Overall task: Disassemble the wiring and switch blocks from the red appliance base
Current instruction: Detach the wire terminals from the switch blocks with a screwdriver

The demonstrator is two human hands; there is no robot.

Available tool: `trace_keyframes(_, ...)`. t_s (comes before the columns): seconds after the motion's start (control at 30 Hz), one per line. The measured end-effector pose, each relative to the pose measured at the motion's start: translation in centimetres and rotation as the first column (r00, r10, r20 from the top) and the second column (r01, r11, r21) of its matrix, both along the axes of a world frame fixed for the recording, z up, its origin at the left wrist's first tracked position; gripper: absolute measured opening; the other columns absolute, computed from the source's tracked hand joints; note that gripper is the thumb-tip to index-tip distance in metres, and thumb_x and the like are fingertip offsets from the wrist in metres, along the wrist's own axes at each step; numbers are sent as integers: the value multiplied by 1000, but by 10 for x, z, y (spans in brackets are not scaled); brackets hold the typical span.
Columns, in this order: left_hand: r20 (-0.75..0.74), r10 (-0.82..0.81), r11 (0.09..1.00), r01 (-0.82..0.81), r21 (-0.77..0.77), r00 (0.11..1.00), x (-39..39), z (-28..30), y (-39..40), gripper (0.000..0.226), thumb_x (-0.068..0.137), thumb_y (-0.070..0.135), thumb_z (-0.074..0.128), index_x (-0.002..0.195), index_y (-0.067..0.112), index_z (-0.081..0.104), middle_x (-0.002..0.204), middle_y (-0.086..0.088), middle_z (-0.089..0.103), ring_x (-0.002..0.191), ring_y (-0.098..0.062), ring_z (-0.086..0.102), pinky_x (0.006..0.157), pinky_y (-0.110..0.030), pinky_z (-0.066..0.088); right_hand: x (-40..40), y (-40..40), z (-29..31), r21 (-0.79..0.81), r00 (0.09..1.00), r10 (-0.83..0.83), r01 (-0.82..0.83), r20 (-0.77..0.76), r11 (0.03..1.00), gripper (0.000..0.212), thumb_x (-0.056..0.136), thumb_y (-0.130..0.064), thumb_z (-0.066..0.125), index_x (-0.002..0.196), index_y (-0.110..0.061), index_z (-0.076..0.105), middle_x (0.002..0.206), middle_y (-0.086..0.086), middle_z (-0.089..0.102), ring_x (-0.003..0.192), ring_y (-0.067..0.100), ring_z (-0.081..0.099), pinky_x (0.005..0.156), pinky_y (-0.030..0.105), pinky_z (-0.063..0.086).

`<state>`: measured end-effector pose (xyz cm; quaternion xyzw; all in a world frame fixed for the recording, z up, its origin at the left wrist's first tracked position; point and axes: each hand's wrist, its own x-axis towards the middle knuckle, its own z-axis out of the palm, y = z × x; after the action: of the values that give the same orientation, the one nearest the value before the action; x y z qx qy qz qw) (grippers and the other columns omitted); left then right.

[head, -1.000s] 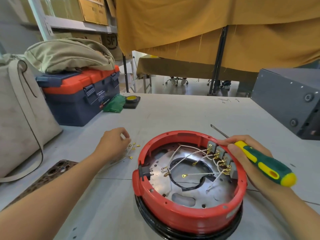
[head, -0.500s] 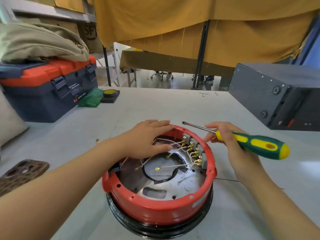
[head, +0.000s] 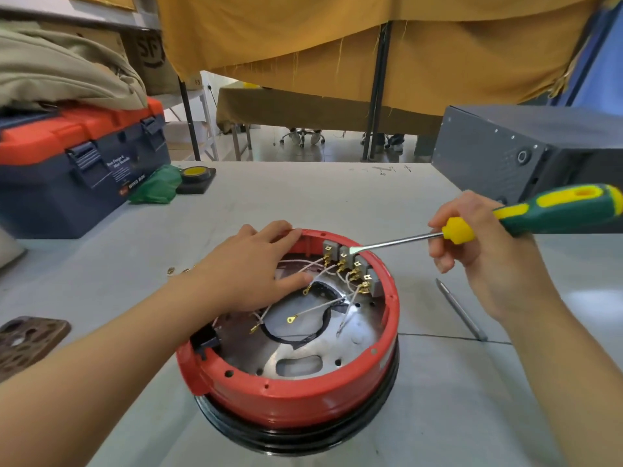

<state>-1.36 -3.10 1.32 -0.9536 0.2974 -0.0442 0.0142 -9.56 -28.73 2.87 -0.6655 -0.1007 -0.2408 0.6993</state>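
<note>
The round red appliance base (head: 293,396) stands open-side up on the table in front of me. Several grey switch blocks (head: 350,261) with brass terminals line its far right inner wall, and white wires (head: 317,308) trail from them across the metal floor. My left hand (head: 256,267) rests flat on the far left rim, fingers straight, thumb down inside among the wires. My right hand (head: 478,251) grips a green and yellow screwdriver (head: 539,214), whose flat tip touches the top of the second switch block.
A blue and orange toolbox (head: 77,166) sits at the left with green cloth (head: 155,187) and a yellow tape roll (head: 195,173) beside it. A grey metal box (head: 526,153) stands at the right. A loose metal rod (head: 460,308) lies right of the base; small brass terminals (head: 172,270) left of it.
My left hand moved from the loose terminals on the table onto the base's far rim. My right hand lifted off the switch blocks and turned the screwdriver so its tip meets them.
</note>
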Motion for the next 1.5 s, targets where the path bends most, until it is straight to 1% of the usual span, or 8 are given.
trace_keyframes(0.13,43,63,998,-64,24,997,-4,0,-1,86,78,77,19,147,28,14,149,9,19,118,-29,41,97,-41,43,-3,3,11,-56,997,76,-76,-9,996,47,67,-63,71,63,-17,68,51,7,61,44,25,55,42,21,44)
trace_keyframes(0.47,163,225,958,-249,140,960,-14,14,0,81,75,82,22,122,20,44,118,-4,46,103,-30,55,78,-38,41,-4,0,17,-216,1000,-14,19,26,976,19,74,-17,61,57,-21,57,43,-1,47,38,9,42,38,11,30)
trace_keyframes(0.7,-67,-210,977,207,-47,975,-11,14,-19,79,78,78,29,146,44,8,158,12,2,145,-16,1,118,-46,6,-7,12,12,-363,999,-1,21,55,932,19,74,-27,64,61,-21,52,45,0,51,41,8,46,45,10,36)
trace_keyframes(0.93,-54,-287,930,264,-257,956,-8,4,-20,69,83,56,56,143,38,27,152,11,20,138,-9,17,111,-24,12,-16,18,9,-438,995,-46,81,90,895,22,74,-39,58,64,-20,50,52,2,55,46,10,50,48,18,41)
trace_keyframes(1.1,-16,-331,871,299,-390,943,-12,9,-22,32,82,36,65,111,27,58,131,3,50,118,-5,37,90,0,18,-22,27,7,-558,984,-40,133,175,819,24,79,-35,61,67,-17,50,59,-1,58,44,4,49,45,8,35)
trace_keyframes(1.3,-52,-310,887,269,-376,949,-10,5,-21,16,85,36,63,99,30,67,144,7,39,132,-9,31,105,-19,19,-25,36,16,-700,973,-90,216,213,680,24,79,-19,67,62,-16,51,60,-1,57,44,8,48,42,5,32)
trace_keyframes(1.4,-47,-309,886,270,-376,950,-11,5,-22,15,85,36,63,98,29,67,144,6,39,131,-11,32,107,-22,20,-7,46,19,-670,999,-22,-5,-31,742,55,86,10,57,41,-20,45,27,0,36,30,4,46,40,8,36)
trace_keyframes(1.5,-30,-307,885,274,-375,951,-11,4,-23,16,86,35,63,99,28,68,143,5,41,131,-12,34,108,-24,21,-14,45,21,-739,983,-28,156,182,655,34,79,-12,70,53,-18,49,40,0,45,41,2,46,40,4,29)
